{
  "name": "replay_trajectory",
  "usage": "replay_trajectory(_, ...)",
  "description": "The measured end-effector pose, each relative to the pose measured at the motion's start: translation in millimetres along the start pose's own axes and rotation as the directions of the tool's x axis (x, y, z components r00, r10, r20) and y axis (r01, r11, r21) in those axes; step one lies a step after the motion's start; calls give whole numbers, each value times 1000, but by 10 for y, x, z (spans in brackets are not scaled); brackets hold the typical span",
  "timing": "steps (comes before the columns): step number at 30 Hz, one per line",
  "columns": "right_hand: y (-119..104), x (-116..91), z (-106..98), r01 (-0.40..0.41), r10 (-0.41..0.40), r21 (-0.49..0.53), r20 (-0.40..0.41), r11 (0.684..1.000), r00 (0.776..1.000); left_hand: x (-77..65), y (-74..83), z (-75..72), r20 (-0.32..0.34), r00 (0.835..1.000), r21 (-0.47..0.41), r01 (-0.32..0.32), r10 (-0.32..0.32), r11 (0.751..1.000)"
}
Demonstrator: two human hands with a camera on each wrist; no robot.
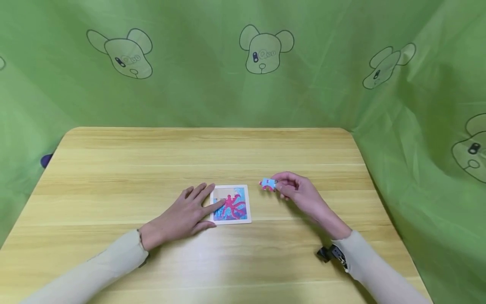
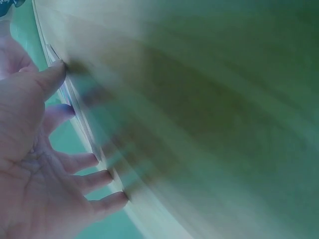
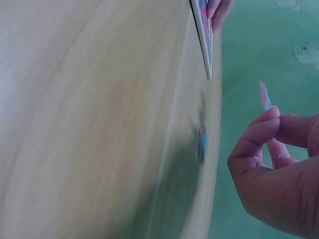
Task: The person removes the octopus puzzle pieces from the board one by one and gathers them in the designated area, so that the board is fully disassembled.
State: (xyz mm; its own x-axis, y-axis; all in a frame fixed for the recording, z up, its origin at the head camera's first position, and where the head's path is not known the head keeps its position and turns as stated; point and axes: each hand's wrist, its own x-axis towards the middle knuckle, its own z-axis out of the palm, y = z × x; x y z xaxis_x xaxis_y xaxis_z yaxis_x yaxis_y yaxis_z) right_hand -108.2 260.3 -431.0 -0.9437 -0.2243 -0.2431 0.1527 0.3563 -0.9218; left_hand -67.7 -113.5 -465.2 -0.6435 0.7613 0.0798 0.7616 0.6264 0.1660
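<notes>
A small white-framed jigsaw puzzle (image 1: 249, 211) with a pink octopus on blue lies on the table. Bare wood-coloured backing shows at its upper left. My left hand (image 1: 182, 213) rests on its left side, fingers spread, one reaching onto the picture. To the right, my right hand (image 1: 301, 194) pinches a blue and pink puzzle piece (image 3: 264, 94) between thumb and forefinger, above the table. Another puzzle piece (image 3: 202, 144) lies on the table below that hand. In the head view, blue and pink (image 1: 268, 184) shows at the right fingertips; whether both pieces overlap there I cannot tell.
The light wooden table (image 1: 152, 160) has rounded far corners. Green cloth (image 1: 197, 93) with mouse-head drawings hangs behind it and along its sides. A black device (image 1: 334, 254) is strapped at the right wrist. Something dark purple (image 1: 46, 160) peeks out past the table's left edge.
</notes>
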Motion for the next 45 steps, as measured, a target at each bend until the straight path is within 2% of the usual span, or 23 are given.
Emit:
replay_trajectory(9, 103, -67, -316, -26, 24, -52, -39, 998, 999, -9, -7, -4, -7, 1000, 10, -4, 4, 1000)
replay_trajectory(17, 224, -31, -531, -42, 39, -71, -44, 997, 998, -11, -2, -24, -8, 1000, -3, -7, 7, 1000)
replay_trajectory(26, 303, 38, -603, -102, 104, -127, 8, 987, 995, -12, 14, 11, 23, 1000, -19, 7, -6, 1000)
replay_trajectory(34, 280, 87, -601, -105, 107, -169, 5, 980, 994, -29, -7, -15, 1, 1000, 1, 2, -2, 1000)
replay_trajectory(37, 277, 91, -588, -94, 91, -197, -24, 976, 996, -30, -13, -14, -1, 1000, 5, -4, 4, 1000)
replay_trajectory(40, 281, 86, -574, -51, 38, -292, -52, 955, 998, -30, -13, -8, -1, 1000, 5, -4, 4, 1000)
replay_trajectory(45, 298, 93, -554, 75, -99, -473, -25, 878, 995, -26, -10, 16, 5, 1000, 3, 2, -2, 1000)
